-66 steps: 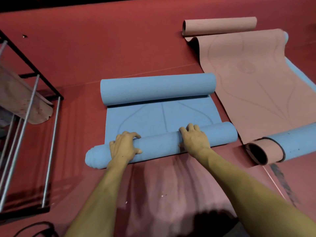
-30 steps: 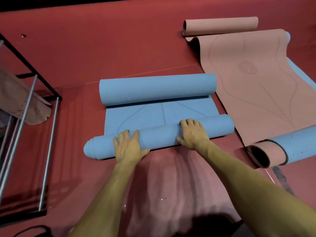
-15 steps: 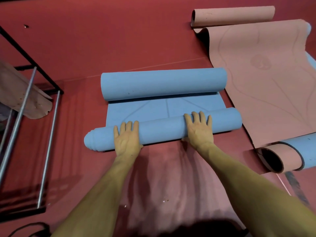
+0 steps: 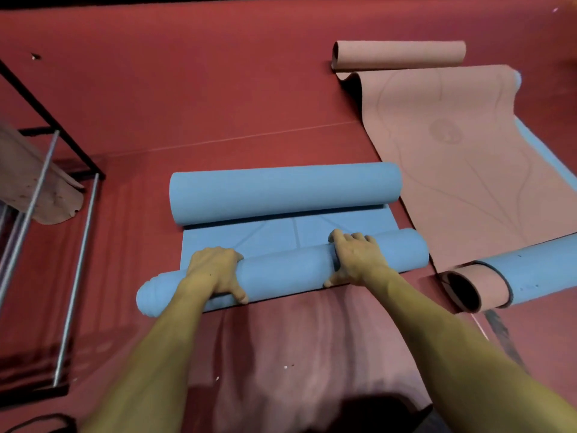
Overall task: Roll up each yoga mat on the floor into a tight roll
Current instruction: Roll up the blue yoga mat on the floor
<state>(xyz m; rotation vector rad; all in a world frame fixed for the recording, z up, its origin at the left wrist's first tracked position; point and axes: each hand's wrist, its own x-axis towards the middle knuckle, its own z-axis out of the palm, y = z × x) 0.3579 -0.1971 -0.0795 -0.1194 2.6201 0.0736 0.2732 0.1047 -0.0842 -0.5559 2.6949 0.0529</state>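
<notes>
Head view, looking down at the red floor (image 4: 218,98). In the centre I see the blue mat (image 4: 281,237), rolled from both ends: a near roll (image 4: 287,270) under my hands and a thicker far roll (image 4: 284,195), with a narrow flat strip of mat between them showing faint printed lines. The near roll's left end (image 4: 150,296) telescopes outward in stepped layers.

My left hand (image 4: 215,270) lies over the left part of the near roll, fingers curled over its far side and thumb on its near side, grasping it. My right hand (image 4: 356,260) grasps the right part of the same roll in the same way, fingers (image 4: 346,237) hooked over the top and thumb low against the near edge.

To the right lies a pink mat (image 4: 468,170), mostly spread flat, touching or just beside the blue rolls. Its far end is curled into a small roll (image 4: 399,54); its near end is curled together with a blue layer into a wider open tube (image 4: 499,282) at the right edge.

At the left stands a rack of black frame and silver rods (image 4: 78,270), with a pale, worn sheet (image 4: 34,185) lying across it. A paler patch of floor (image 4: 296,354) lies between my forearms.
</notes>
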